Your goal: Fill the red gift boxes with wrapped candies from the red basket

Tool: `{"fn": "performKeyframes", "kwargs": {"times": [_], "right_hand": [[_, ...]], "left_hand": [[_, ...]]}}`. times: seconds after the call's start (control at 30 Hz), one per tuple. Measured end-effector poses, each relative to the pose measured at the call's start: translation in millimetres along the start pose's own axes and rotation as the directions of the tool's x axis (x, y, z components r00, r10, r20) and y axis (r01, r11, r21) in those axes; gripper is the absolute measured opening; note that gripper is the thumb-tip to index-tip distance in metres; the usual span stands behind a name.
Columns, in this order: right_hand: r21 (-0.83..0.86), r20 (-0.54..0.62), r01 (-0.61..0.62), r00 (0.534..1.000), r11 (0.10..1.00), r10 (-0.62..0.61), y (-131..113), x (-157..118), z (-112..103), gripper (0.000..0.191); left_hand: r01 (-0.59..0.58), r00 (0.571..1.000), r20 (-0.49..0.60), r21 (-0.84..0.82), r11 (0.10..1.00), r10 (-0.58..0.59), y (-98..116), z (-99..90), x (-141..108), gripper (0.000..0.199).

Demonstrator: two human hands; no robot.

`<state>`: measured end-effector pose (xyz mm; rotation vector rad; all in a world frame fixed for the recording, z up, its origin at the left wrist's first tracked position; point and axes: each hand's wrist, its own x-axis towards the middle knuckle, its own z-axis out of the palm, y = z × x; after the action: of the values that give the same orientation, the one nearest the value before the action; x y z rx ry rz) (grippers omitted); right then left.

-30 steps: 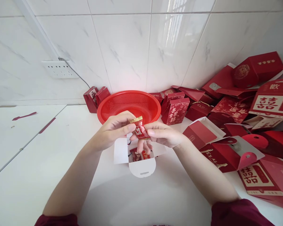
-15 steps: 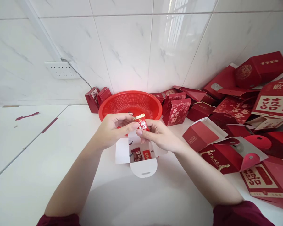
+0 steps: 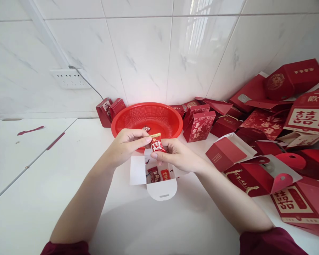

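A red wrapped candy (image 3: 157, 145) with a gold crimped end and white characters is held between both hands. My left hand (image 3: 129, 144) pinches its upper left edge near the gold end. My right hand (image 3: 177, 152) grips its right and lower side, thumb in front. Just below the hands an open white-lined box (image 3: 162, 189) lies with its flaps spread on the table. Inside it are a dark red packet (image 3: 154, 174) and a bright red packet (image 3: 165, 174). Behind the hands stands a red plastic basket (image 3: 147, 108) with a small wrapped piece (image 3: 146, 129) in it.
Red gift boxes (image 3: 202, 125) are heaped along the right side up to the wall. Two small red boxes (image 3: 104, 112) stand left of the basket. On the left lie a red spoon-shaped strip (image 3: 30, 130) and a table seam. A socket strip (image 3: 70, 79) is on the wall.
The candy has come slightly lower and turned so its printed face shows more. My left fingers have shifted along its gold end. The small wrapped piece in the basket is more visible.
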<state>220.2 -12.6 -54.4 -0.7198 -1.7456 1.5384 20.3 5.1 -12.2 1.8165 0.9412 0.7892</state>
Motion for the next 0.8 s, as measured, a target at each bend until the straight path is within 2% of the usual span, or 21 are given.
{"fn": "performKeyframes", "kwargs": {"times": [0.27, 0.5, 0.8], "right_hand": [[0.021, 0.015, -0.028, 1.0, 0.999, 0.028, 4.3, 1.7, -1.0, 0.026], [0.063, 0.065, 0.001, 0.998, 0.998, -0.005, 4.0, 3.2, -0.2, 0.021], [0.063, 0.043, -0.002, 0.999, 0.998, -0.001, 9.2, 4.4, 0.2, 0.022]], "left_hand": [[0.0, 1.0, -0.01, 0.077, 0.997, 0.001, 1.8, 1.6, -2.0, 0.028], [0.016, 1.0, 0.003, 0.106, 0.994, -0.016, 2.0, 2.4, -2.7, 0.028], [0.029, 0.999, 0.009, 0.121, 0.992, -0.03, 2.0, 1.6, -1.8, 0.029]]}}
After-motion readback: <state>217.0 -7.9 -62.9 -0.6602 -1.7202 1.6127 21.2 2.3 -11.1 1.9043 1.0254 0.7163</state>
